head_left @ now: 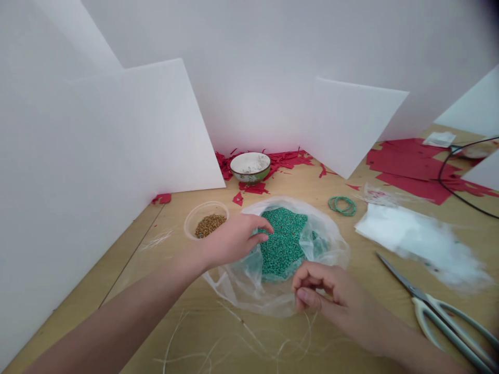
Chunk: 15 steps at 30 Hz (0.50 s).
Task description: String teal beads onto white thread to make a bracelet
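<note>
Right hand [317, 293] pinched, contents unclear; left hand [232, 240] open, fingertips at green beads [283, 241] in plastic bag [329, 241].

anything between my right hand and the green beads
Only the crumpled near edge of the clear plastic bag: it lies between the right hand and the green beads, which sit inside the bag. Nothing else visible stands in the way.

Small teal-green beads [283, 241] lie heaped inside a crumpled, open clear plastic bag [237, 283].
</note>
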Available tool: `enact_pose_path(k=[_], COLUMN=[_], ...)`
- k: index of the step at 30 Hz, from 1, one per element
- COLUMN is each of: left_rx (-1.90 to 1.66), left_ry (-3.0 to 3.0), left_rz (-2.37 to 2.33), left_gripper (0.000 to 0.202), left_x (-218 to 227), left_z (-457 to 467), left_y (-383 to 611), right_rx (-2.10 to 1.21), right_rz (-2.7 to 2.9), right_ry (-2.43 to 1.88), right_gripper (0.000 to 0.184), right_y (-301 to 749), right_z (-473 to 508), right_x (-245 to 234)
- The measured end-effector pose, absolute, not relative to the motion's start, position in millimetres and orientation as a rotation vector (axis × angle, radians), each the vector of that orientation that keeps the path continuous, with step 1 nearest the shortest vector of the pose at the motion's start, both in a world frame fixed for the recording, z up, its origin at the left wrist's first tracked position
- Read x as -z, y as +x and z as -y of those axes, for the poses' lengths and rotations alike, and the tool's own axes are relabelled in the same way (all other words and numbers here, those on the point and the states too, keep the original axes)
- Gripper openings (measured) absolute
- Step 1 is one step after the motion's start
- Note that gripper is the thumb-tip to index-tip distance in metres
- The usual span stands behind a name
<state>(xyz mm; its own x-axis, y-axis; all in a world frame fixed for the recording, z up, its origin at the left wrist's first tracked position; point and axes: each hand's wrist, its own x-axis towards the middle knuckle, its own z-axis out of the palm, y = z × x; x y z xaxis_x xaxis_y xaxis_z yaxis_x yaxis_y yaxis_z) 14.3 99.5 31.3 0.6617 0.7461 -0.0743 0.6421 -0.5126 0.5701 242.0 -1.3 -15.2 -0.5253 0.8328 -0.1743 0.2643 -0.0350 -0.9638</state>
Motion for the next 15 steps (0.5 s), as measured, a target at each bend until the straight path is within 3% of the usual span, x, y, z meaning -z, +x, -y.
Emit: enact_pose_path(k=[5,9,15], left_rx=[-0.046,0.073,-0.138], left_ry=[2.560,2.826,3.116], left_rz=[-1.013,-1.103,-1.062], left_gripper=[0.022,0.054,0.027], left_x=[-45,-17,21], left_z=[-55,-33,-45], left_y=[-31,-68,-73], right_rx=[-1.583,-1.595,-1.614], right_rz=[1.778,1.775,1.738], right_ry=[-1.142,-1.107,-1.143], right_gripper=[0.011,0.011,0.012], right_y=[242,241,240], right_z=[3,2,0], right_x=[16,19,20])
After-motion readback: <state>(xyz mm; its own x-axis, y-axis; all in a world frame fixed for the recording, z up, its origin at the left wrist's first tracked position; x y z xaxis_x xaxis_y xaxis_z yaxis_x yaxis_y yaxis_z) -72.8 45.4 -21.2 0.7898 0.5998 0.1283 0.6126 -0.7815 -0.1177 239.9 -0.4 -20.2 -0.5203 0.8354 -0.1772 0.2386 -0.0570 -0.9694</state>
